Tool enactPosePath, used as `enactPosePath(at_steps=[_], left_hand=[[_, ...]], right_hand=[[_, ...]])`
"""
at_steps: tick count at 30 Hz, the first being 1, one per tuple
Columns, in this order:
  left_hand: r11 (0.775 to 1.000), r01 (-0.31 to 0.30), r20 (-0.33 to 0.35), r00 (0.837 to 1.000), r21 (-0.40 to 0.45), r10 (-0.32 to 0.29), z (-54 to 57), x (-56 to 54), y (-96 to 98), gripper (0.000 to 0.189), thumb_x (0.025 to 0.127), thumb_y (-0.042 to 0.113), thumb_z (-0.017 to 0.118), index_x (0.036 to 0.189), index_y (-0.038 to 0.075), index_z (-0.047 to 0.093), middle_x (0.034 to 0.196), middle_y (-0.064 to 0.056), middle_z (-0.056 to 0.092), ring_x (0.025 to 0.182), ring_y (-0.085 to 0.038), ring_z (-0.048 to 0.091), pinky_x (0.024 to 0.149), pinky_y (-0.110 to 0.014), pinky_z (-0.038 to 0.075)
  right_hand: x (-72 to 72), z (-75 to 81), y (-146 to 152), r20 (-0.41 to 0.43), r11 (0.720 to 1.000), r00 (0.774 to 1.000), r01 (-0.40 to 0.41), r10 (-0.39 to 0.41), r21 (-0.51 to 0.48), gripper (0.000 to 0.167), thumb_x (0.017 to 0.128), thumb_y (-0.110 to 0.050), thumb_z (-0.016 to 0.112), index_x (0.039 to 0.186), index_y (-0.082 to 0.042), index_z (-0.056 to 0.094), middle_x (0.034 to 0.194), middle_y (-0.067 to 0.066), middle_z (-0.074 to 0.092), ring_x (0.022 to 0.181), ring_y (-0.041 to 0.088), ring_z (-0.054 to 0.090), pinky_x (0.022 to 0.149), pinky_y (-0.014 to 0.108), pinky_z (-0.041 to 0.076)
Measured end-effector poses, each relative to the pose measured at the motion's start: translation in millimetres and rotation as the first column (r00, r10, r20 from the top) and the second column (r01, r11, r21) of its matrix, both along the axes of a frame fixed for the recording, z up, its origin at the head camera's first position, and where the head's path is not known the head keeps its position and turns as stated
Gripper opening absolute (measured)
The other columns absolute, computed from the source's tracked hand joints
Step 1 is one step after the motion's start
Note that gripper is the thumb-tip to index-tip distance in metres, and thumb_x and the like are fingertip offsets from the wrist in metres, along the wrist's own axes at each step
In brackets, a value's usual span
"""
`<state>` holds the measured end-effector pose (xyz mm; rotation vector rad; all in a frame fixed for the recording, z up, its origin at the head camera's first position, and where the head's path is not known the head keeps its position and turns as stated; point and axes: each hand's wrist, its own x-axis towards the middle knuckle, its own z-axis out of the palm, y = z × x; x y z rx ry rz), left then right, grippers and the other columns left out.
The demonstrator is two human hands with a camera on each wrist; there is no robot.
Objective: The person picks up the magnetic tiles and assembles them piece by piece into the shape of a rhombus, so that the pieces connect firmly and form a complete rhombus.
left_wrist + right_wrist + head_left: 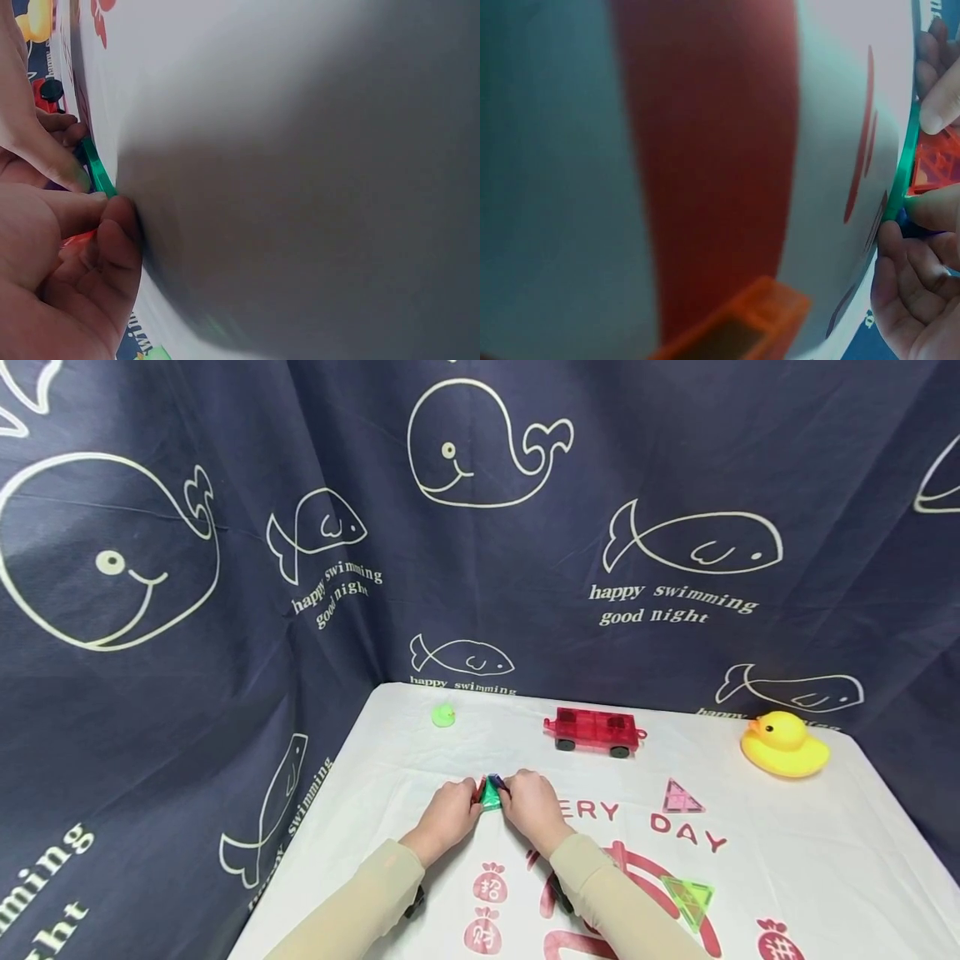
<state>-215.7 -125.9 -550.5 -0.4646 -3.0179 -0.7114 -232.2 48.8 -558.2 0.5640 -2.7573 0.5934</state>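
Between the two hands, low over the white tabletop, stands a small cluster of translucent magnetic tiles. A green tile point(491, 797) is at its middle, a red tile point(478, 789) leans at its left and a dark blue-purple tile point(498, 783) at its right. My left hand point(451, 812) pinches the red side of the cluster. My right hand point(536, 810) pinches the blue-purple side. From the right wrist, the green tile point(905, 165) shows edge-on beneath the red tile point(937, 163). Fingers hide much of the cluster.
Farther back are a green toy duck point(443, 715), a red wheeled toy car base point(595, 732) and a yellow duck point(784, 744). To the right lie a pink triangular tile point(682, 797) and a yellow-green one point(689, 900). An orange tile point(780, 304) is near my right wrist.
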Motion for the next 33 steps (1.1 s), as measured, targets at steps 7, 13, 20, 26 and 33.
enactPosePath(at_steps=[7, 13, 20, 26, 33], left_hand=[[0.998, 0.037, -0.076, 0.996, -0.056, -0.041, -5.2, 2.3, 0.8, 0.015, 0.094, 0.01, 0.077, 0.092, 0.006, 0.062, 0.077, -0.008, 0.067, 0.076, -0.027, 0.072, 0.064, -0.04, 0.055], [0.997, 0.041, -0.099, 0.994, -0.058, -0.047, -6.3, 3.6, 1.1, 0.016, 0.093, 0.011, 0.078, 0.093, 0.006, 0.062, 0.078, -0.01, 0.068, 0.075, -0.029, 0.072, 0.064, -0.042, 0.056], [0.998, 0.033, -0.095, 0.995, -0.045, -0.037, -6.5, 3.1, 0.2, 0.016, 0.093, 0.011, 0.078, 0.093, 0.006, 0.063, 0.079, -0.009, 0.068, 0.075, -0.029, 0.072, 0.064, -0.042, 0.055], [0.999, 0.028, -0.115, 0.993, -0.032, -0.031, -8.5, 2.9, -1.6, 0.018, 0.092, 0.013, 0.079, 0.092, 0.006, 0.062, 0.077, -0.009, 0.068, 0.072, -0.028, 0.071, 0.063, -0.042, 0.054], [0.999, 0.017, -0.102, 0.995, 0.047, -0.012, -9.1, 2.0, -4.1, 0.021, 0.091, 0.01, 0.08, 0.086, 0.008, 0.059, 0.068, -0.001, 0.059, 0.061, -0.017, 0.058, 0.058, -0.037, 0.047]], right_hand=[[5.5, 3.9, -2.2, -0.013, 0.998, 1.0, -0.002, 0.003, 0.063, 0.015, 0.089, -0.013, 0.081, 0.076, -0.009, 0.075, 0.067, 0.002, 0.057, 0.066, 0.025, 0.066, 0.064, 0.042, 0.054], [5.9, 3.5, -2.5, -0.029, 0.996, 1.0, -0.004, 0.007, 0.094, 0.017, 0.088, -0.013, 0.083, 0.074, -0.01, 0.073, 0.066, 0.003, 0.057, 0.064, 0.026, 0.066, 0.063, 0.041, 0.055], [5.1, 2.9, -1.3, 0.006, 0.998, 1.0, -0.004, 0.004, 0.066, 0.014, 0.088, -0.014, 0.084, 0.077, -0.01, 0.076, 0.068, 0.002, 0.056, 0.065, 0.025, 0.066, 0.064, 0.041, 0.054], [4.3, 3.0, -0.2, 0.007, 0.999, 1.0, -0.016, 0.016, 0.052, 0.014, 0.088, -0.014, 0.083, 0.077, -0.011, 0.075, 0.069, 0.001, 0.057, 0.066, 0.024, 0.066, 0.064, 0.04, 0.054], [4.1, 5.6, 1.4, 0.032, 0.999, 0.999, -0.029, 0.028, 0.029, 0.009, 0.087, -0.014, 0.085, 0.082, -0.011, 0.078, 0.071, 0.001, 0.06, 0.068, 0.022, 0.067, 0.066, 0.038, 0.055]])
